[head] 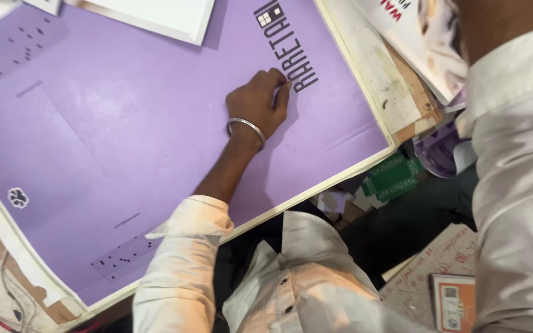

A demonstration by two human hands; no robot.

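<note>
My left hand (259,102) rests as a closed fist on a large purple printed sheet (131,135), next to dark lettering near the sheet's upper right. A metal bangle (246,127) circles that wrist, and the white sleeve is rolled up to the elbow. Whether the fist holds anything small I cannot tell. My right arm (516,185), in a white sleeve, reaches up along the right edge of the view. Its hand is out of the frame at the top.
White sheets (174,18) overlap the purple sheet's top edge. Cream boards (374,74) and printed paper lie to its right. Below them sit a green item (393,179), a purple patterned piece (438,151), a scribbled paper (421,271) and an orange-white box (454,302). Wires (13,296) trail at bottom left.
</note>
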